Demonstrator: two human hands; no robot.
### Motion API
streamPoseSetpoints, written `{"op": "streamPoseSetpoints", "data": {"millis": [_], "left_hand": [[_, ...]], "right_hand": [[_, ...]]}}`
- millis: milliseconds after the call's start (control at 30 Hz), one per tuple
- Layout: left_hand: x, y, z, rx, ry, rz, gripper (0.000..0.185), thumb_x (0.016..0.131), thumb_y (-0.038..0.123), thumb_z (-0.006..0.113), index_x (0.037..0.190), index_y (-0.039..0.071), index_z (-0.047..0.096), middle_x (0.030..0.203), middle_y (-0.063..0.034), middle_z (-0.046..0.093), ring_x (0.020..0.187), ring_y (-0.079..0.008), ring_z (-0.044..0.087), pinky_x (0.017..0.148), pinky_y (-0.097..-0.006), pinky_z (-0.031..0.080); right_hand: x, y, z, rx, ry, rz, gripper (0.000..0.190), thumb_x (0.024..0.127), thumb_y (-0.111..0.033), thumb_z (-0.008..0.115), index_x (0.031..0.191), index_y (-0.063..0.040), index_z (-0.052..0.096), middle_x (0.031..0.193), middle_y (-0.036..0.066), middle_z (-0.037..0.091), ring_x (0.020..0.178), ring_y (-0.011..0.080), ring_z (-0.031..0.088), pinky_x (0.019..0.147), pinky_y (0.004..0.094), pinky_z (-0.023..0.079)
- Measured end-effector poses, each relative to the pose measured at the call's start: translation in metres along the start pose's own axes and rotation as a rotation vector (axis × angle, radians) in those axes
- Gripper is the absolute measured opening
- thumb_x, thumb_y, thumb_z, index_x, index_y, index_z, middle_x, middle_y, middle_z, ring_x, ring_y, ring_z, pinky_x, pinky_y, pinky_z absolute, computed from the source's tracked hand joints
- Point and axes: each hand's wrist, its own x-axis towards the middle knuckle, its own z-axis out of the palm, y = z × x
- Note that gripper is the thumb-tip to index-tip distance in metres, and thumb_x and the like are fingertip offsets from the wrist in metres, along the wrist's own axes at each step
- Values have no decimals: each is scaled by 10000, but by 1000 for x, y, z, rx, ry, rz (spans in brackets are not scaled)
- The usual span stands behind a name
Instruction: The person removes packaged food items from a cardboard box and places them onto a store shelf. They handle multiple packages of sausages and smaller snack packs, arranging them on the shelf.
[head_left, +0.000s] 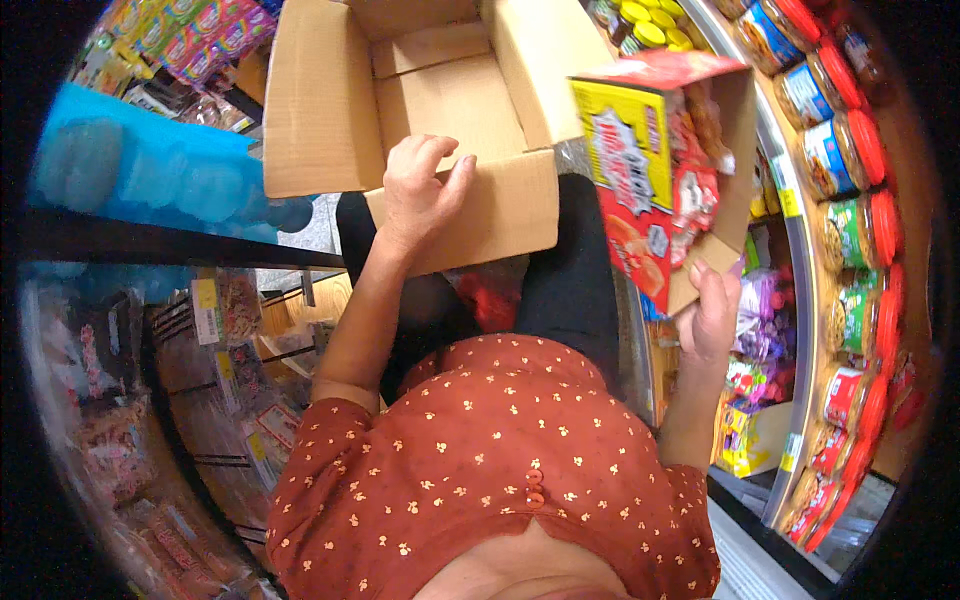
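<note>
An open cardboard box (322, 112) with its flaps folded out stands before me, and the part of its inside that shows holds nothing. My left hand (426, 187) rests at its near flap, fingers curled over the edge; whether it grips the flap is unclear. To the right, my right hand (709, 307) holds the lower corner of a red and yellow printed display carton (630, 157). That carton is tilted, its open side showing wrapped snack packets (694, 195) inside.
On the right, a curved shelf edge (806, 300) carries jars with red lids (832, 161); purple packets (754, 315) lie below. Yellow-lidded jars (652, 26) stand behind the carton. At left are a blue covering (150, 172), a dark rail (180, 240) and hanging snack bags (240, 307).
</note>
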Motion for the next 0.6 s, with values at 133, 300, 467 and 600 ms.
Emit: {"op": "streamPoseSetpoints", "data": {"millis": [133, 300, 467, 600], "left_hand": [[-9, 6, -13, 114, -164, 88, 147, 724, 163, 698, 792, 60, 618, 753, -112, 585, 747, -299, 574, 706, -408, 446], [-18, 24, -30, 21, -242, 58, 191, 736, 193, 709, 847, 65, 621, 844, -109, 591, 825, -299, 567, 749, -403, 452], [-14, 35, -42, -246, -349, -377, 355, 797, 191, 697, 1081, 7, 592, 928, -100, 628, 858, -192, 590, 762, -315, 475], [21, 18, -30, -900, -134, -1025, 765, 856, 262, 651, 1439, 25, 215, 1174, -146, 565, 988, -203, 572, 775, -318, 486]], "right_hand": [[32, -17, 97, -39, -153, -4, 82, 858, -51, 558, 781, -44, 584, 699, -9, 549, 634, 68, 520, 578, 244, 420], [93, 2, 145, -310, -388, 81, 98, 835, -56, 545, 794, 25, 582, 706, 32, 572, 596, 105, 559, 533, 259, 460], [148, 19, 166, -687, -286, -192, 212, 801, -108, 546, 806, 97, 600, 711, 119, 639, 656, 173, 627, 601, 348, 507], [141, -3, 188, -780, -229, -165, 240, 784, -115, 564, 737, 119, 594, 662, 182, 634, 604, 191, 627, 562, 361, 502]]}}
